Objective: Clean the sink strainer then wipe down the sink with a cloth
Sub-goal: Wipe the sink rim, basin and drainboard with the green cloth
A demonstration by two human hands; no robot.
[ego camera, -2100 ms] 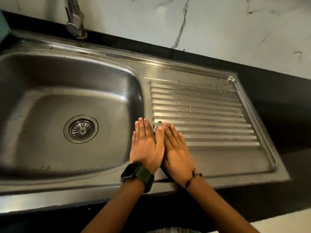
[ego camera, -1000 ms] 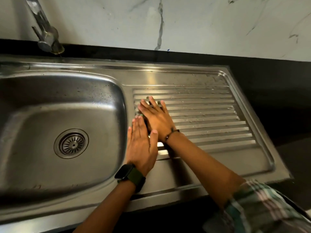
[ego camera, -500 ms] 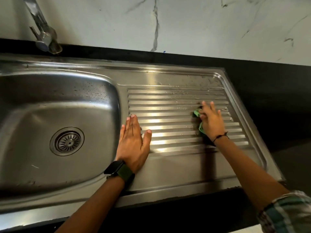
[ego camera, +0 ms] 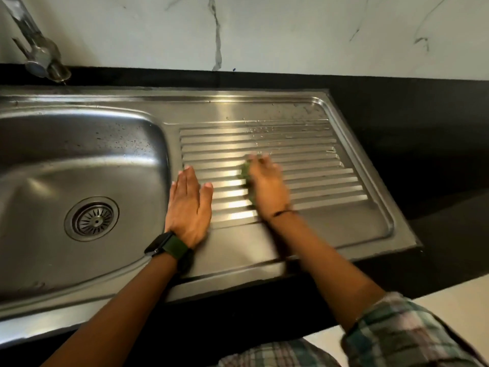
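- Your right hand presses a green cloth flat onto the ribbed drainboard. Your fingers lie over the cloth and blur at the tips, so I cannot tell whether they curl round it or only bear down on it.
- Your left hand rests flat and released, fingers straight and together, thumb spread toward three o'clock. It lies on the strip between the basin and the ribs and holds nothing.
- Both forearms reach up from six o'clock. The left carries a dark watch at the wrist, the right a thin dark band, with a checked sleeve low at five o'clock.
- I judge you are in the wiping step, working the drainboard half of the sink.
- The cloth peeps out at the ten o'clock side of your right hand, near the middle of the ribs.
- Water drops sit on the far ribs, at about one o'clock from your right hand. The next move likely calls for carrying the cloth out there, stroking along the grooves with steady pressure.
- The basin walls also show specks of water, so they probably need the cloth afterwards.
- The strainer sits in the drain at nine o'clock from your left hand, well apart from the cloth.
- The tap stands at eleven o'clock, against the marble wall.
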